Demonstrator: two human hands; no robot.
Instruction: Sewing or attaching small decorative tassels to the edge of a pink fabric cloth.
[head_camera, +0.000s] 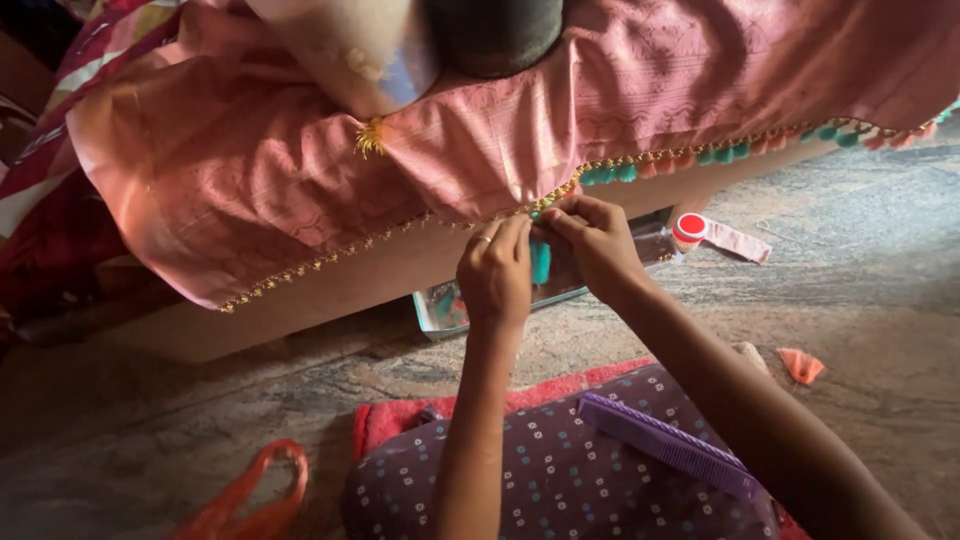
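Head view of tassel work along the hem of a pink silk cloth (300, 150), which is draped over a low wooden bench (380, 275). The left hand (495, 275) and right hand (595, 240) meet at the cloth's beaded gold border (330, 258). Both grips are closed in a pinch: the left fingers hold a teal tassel (540, 262) that hangs just below the edge, and the right fingertips press on the border directly above it, seemingly on a fine thread too thin to make out.

To the right of the hands, the edge already carries a close row of finished tassels (700, 155), teal and orange by turns, running to the frame's right margin. To the left of the hands, the border shows beads only, down to the cloth's lower corner. Judged from this, the right stretch is done, one tassel is in hand, and the long left stretch remains.

Beneath the bench edge sits a metal tray (440, 310) with teal pieces in it. A red-capped tube (690, 228) lies on the stone floor (860, 260) just beside it. A purple comb (665, 445) rests on the dotted lap cloth (560, 480). An orange scrap (800, 365) lies on the floor well apart.
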